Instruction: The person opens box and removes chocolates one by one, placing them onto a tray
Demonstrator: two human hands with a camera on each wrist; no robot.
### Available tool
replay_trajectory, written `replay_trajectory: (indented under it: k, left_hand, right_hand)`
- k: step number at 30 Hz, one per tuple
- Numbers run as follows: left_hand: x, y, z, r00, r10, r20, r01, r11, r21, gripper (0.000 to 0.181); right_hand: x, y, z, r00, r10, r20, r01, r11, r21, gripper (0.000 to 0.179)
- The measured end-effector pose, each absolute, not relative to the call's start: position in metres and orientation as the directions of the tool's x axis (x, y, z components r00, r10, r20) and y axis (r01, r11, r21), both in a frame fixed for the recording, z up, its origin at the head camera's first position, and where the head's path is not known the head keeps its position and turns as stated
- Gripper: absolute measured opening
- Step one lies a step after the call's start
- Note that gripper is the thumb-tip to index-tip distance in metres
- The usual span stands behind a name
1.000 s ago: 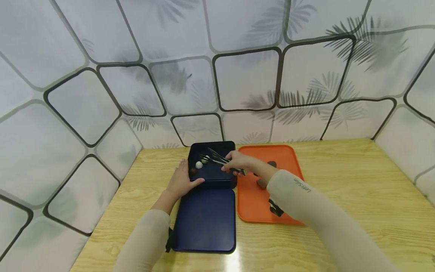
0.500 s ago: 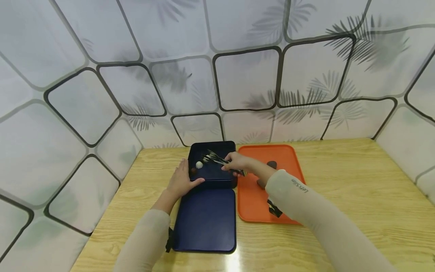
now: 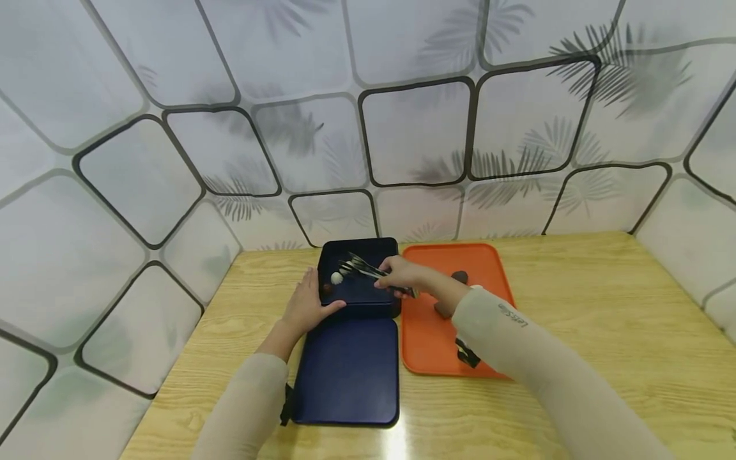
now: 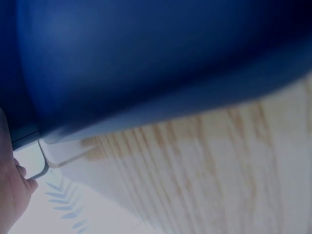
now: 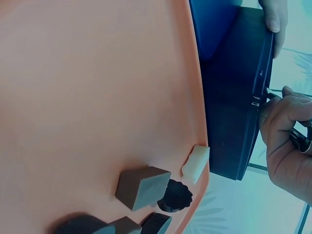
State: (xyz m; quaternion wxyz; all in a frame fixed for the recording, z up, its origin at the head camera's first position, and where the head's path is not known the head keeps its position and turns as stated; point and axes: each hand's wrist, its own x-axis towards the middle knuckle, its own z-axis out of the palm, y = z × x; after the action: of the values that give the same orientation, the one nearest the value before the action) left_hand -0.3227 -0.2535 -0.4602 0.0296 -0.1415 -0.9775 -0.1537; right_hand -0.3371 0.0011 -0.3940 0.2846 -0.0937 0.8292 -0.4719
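My right hand grips a pair of dark, shiny tongs by the handle end, over the right side of a dark navy box. The tongs' tips spread apart inside the box, around a pale ball. A second white ball lies just left of them, and a brown piece sits by the left wall. My left hand rests along the box's left side, fingers straight and thumb over its front rim. In the right wrist view the right hand hides most of the tongs.
A blue lid-like tray lies before the box. The orange tray on the right holds several chocolate-like pieces, including a brown block, a dark fluted piece and a white piece. A patterned wall stands behind the table.
The tongs' tips shift slightly within the box near the pale ball. Both hands, the box and the trays stay nearly where they were.
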Motion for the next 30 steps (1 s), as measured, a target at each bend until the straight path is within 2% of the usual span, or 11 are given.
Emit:
replay_trajectory:
  k: [14,30]
  left_hand:
    - [-0.320,-0.255,-0.459,-0.953,0.279,0.119,0.302,0.907,0.292,0.113]
    - [-0.320,-0.255,-0.459,-0.954,0.276,0.116,0.299,0.907,0.298,0.112]
  right_hand:
    - [-0.328,0.035,-0.385,-0.812,-0.460,-0.361,0.080,0.524,-0.848,0.050]
    - [-0.316,0.079,-0.375,-0.807,-0.476,-0.349,0.109,0.462,-0.880,0.044]
